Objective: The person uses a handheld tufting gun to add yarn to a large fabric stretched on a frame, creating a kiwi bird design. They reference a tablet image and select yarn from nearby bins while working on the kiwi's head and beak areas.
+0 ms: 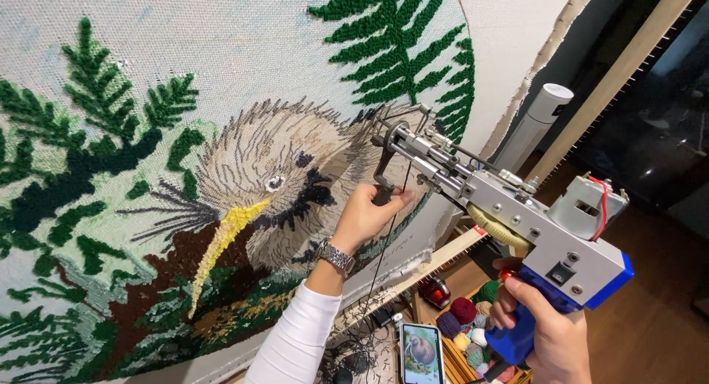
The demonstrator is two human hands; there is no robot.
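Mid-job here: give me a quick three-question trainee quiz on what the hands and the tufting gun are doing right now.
1. True or false: the right hand grips the blue handle of the tufting gun.
2. Multiple choice: the left hand holds A) a ball of yarn, B) the gun's front black grip, C) the phone.
3. Fill in: the gun's tip rests against the stretched cloth at the tufted ____ with the yellow beak.

Key
1. True; the fingers wrap the blue handle.
2. B; the phone stands below and the yarn balls lie in a box beneath the frame.
3. Bird.
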